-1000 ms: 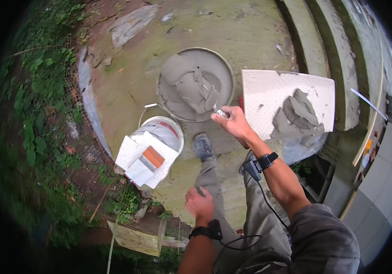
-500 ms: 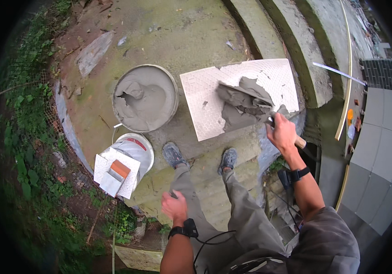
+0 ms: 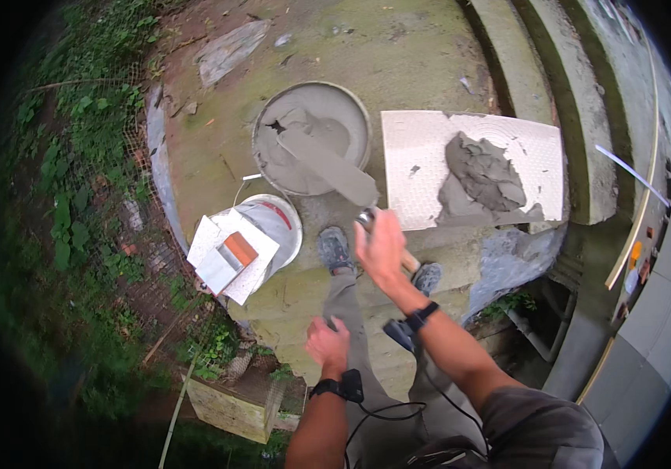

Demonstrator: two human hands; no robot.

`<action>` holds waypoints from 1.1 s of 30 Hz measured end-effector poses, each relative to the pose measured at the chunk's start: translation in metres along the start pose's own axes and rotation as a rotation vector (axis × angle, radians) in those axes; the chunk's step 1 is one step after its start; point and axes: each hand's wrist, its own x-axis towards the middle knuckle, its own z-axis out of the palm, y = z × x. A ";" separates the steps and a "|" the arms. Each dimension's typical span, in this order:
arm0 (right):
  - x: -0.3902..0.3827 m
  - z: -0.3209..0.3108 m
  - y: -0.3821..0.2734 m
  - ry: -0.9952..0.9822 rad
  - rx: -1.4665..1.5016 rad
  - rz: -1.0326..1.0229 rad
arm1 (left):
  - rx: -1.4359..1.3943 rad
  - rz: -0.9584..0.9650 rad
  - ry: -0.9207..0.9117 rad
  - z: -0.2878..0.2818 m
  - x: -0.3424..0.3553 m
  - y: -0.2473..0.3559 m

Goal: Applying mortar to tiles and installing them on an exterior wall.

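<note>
My right hand [image 3: 383, 248] is wrapped round the wooden handle of a trowel. The long trowel blade [image 3: 331, 168], coated grey, slants over the rim of a round bucket [image 3: 368, 129], its tip at the wet mortar [image 3: 316, 125] inside. Right of the bucket lies a pale tile [image 3: 406, 168], its textured back upward. A rough heap of mortar [image 3: 486, 176] sits on the tile's middle. My left hand [image 3: 328, 341] is closed in front of my left leg; a small dark spot shows by its thumb, and what it holds, if anything, is hidden.
A white bucket [image 3: 292, 254] stands left of my feet, with pale tile pieces [image 3: 261, 270] and an orange-and-grey block [image 3: 239, 248] on top. Concrete steps [image 3: 586, 117] rise at the right. Netting and plants [image 3: 77, 195] border the left.
My right hand has swung the trowel left from the tile to the mortar bucket, leaving the heap on the tile. The view has shifted, and my left hand stays closed.
</note>
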 end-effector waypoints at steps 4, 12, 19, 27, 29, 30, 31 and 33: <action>-0.013 0.128 0.035 -0.041 -0.255 0.162 | -0.061 -0.018 -0.012 0.008 -0.006 -0.001; -0.113 0.174 0.121 -0.446 -0.310 0.347 | -0.124 -0.080 -0.032 0.009 -0.011 -0.024; -0.170 0.008 0.108 -0.716 -0.080 0.407 | -0.072 -0.051 -0.026 0.003 -0.001 -0.023; -0.113 -0.238 0.108 -0.812 -0.164 0.446 | -0.237 0.169 0.107 -0.009 0.014 0.049; -0.132 -0.286 0.137 -0.916 -0.198 0.446 | -0.143 0.294 0.290 0.019 0.039 0.000; -0.145 -0.308 0.140 -0.890 -0.230 0.425 | 0.042 0.264 0.375 0.023 0.060 -0.040; -0.159 -0.344 0.153 -0.832 -0.285 0.447 | -0.032 0.383 0.371 0.018 0.068 -0.040; -0.221 -0.433 0.189 -0.728 -0.392 0.763 | 0.096 0.602 0.014 -0.024 0.072 0.000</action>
